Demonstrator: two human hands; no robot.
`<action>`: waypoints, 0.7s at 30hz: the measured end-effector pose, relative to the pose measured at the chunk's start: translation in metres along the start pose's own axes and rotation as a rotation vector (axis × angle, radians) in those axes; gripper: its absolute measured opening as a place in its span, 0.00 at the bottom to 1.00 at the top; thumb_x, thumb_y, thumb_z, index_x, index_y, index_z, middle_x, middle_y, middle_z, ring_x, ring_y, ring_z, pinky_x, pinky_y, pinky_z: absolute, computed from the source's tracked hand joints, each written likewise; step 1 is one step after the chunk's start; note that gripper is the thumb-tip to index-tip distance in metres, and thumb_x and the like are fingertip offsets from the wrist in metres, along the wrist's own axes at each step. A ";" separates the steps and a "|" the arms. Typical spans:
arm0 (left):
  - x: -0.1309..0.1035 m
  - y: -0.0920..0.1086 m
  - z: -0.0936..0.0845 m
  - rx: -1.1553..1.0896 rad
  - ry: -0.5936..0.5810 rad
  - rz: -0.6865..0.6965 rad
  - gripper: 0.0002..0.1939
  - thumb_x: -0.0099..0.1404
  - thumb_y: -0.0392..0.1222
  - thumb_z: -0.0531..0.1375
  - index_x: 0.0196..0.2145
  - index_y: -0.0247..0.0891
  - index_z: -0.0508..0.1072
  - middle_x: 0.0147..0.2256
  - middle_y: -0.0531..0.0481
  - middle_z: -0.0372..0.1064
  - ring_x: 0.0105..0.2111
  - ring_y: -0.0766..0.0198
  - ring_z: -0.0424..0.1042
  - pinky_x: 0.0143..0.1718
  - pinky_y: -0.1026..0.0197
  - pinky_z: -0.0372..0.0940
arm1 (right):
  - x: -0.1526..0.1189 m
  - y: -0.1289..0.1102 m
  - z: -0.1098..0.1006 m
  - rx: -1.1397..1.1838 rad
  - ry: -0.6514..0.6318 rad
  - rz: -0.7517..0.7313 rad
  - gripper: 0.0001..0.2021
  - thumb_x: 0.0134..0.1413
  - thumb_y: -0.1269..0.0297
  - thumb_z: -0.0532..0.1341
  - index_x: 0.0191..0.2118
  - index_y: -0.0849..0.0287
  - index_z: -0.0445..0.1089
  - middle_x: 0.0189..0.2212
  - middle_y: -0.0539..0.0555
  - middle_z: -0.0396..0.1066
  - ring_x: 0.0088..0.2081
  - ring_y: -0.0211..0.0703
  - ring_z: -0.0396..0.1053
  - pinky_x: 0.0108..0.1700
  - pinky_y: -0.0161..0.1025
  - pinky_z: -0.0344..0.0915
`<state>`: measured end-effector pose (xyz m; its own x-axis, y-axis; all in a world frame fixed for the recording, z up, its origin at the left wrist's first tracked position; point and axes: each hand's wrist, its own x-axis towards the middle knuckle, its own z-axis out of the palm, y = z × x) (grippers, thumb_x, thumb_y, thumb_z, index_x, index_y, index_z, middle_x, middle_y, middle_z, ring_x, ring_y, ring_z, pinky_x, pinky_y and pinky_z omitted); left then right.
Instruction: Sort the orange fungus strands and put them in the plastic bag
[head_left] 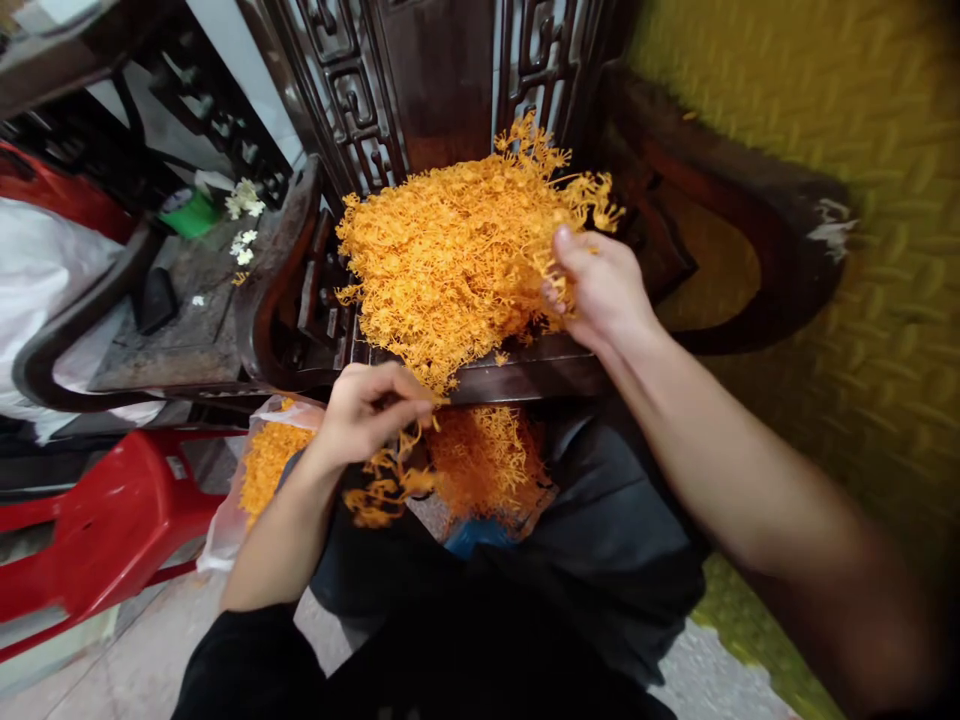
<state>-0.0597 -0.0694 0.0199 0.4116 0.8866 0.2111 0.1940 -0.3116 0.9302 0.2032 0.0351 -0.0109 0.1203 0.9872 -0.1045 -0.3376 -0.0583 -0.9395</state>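
Observation:
A large heap of orange flower-like sprigs (450, 250) lies on the seat of a dark carved wooden chair (525, 375). My left hand (375, 412) is closed at the seat's front edge, and a loose orange sprig (386, 490) hangs below its fingers. At the heap's right side, my right hand (604, 285) has its fingers closed around small orange pieces. More orange strands (491, 460) sit in a container between my knees, under the seat edge.
A plastic bag of orange pieces (270, 465) stands left of my leg, beside a red plastic stool (120, 520). Another wooden chair (180, 350) at the left holds a green roll (189, 212) and white flowers (244, 200). A curved armrest (795, 250) borders the right.

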 end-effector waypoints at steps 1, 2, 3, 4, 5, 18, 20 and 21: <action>0.003 -0.004 0.002 -0.089 0.121 -0.083 0.08 0.65 0.41 0.70 0.32 0.37 0.77 0.26 0.48 0.79 0.20 0.68 0.73 0.21 0.67 0.67 | 0.000 0.000 -0.002 -0.024 -0.060 0.020 0.26 0.50 0.45 0.74 0.28 0.55 0.60 0.22 0.46 0.66 0.18 0.32 0.62 0.17 0.30 0.47; 0.006 -0.008 0.003 -0.180 0.227 -0.169 0.09 0.65 0.44 0.70 0.34 0.37 0.77 0.28 0.48 0.80 0.19 0.70 0.72 0.20 0.68 0.66 | -0.002 0.000 -0.002 -0.054 -0.145 0.044 0.26 0.49 0.44 0.75 0.29 0.56 0.61 0.27 0.49 0.72 0.20 0.34 0.66 0.17 0.30 0.49; 0.010 -0.012 0.004 -0.270 0.299 -0.244 0.11 0.65 0.46 0.70 0.37 0.36 0.77 0.31 0.47 0.81 0.20 0.71 0.73 0.21 0.69 0.67 | -0.007 0.002 0.000 -0.080 -0.228 0.065 0.26 0.47 0.43 0.75 0.29 0.56 0.63 0.32 0.52 0.75 0.22 0.35 0.68 0.17 0.30 0.50; 0.014 -0.015 0.005 -0.348 0.336 -0.294 0.14 0.64 0.46 0.71 0.41 0.36 0.77 0.36 0.45 0.82 0.23 0.70 0.75 0.23 0.69 0.69 | -0.013 0.003 0.002 -0.098 -0.295 0.073 0.26 0.45 0.44 0.76 0.31 0.57 0.65 0.36 0.54 0.78 0.23 0.36 0.70 0.17 0.30 0.51; 0.017 -0.018 0.005 -0.402 0.342 -0.317 0.17 0.62 0.46 0.72 0.45 0.36 0.77 0.41 0.43 0.82 0.26 0.69 0.78 0.26 0.68 0.71 | -0.020 0.005 0.005 -0.107 -0.344 0.069 0.25 0.44 0.45 0.77 0.33 0.57 0.68 0.38 0.55 0.78 0.23 0.36 0.70 0.17 0.31 0.51; 0.027 -0.028 0.019 -0.303 0.263 -0.233 0.24 0.58 0.38 0.74 0.52 0.39 0.80 0.50 0.43 0.81 0.49 0.55 0.81 0.47 0.56 0.79 | -0.054 0.002 0.027 -0.600 -0.554 -0.522 0.10 0.60 0.57 0.71 0.37 0.58 0.84 0.34 0.53 0.80 0.36 0.43 0.75 0.42 0.41 0.67; 0.030 -0.027 0.022 -0.256 0.331 -0.246 0.20 0.55 0.40 0.76 0.45 0.35 0.81 0.40 0.44 0.82 0.38 0.61 0.82 0.41 0.60 0.79 | -0.056 0.005 0.029 -0.708 -0.547 -0.585 0.12 0.58 0.57 0.72 0.42 0.59 0.84 0.36 0.54 0.80 0.38 0.44 0.76 0.43 0.41 0.67; 0.030 -0.026 0.023 -0.255 0.361 -0.253 0.19 0.54 0.42 0.77 0.42 0.34 0.81 0.36 0.46 0.82 0.33 0.64 0.81 0.37 0.62 0.78 | -0.057 0.006 0.030 -0.754 -0.539 -0.619 0.13 0.57 0.57 0.73 0.44 0.59 0.84 0.36 0.55 0.80 0.38 0.44 0.75 0.43 0.41 0.66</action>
<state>-0.0316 -0.0421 -0.0050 0.0371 0.9992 0.0177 0.0055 -0.0179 0.9998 0.1667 -0.0170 -0.0011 -0.4111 0.8019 0.4336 0.3160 0.5714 -0.7574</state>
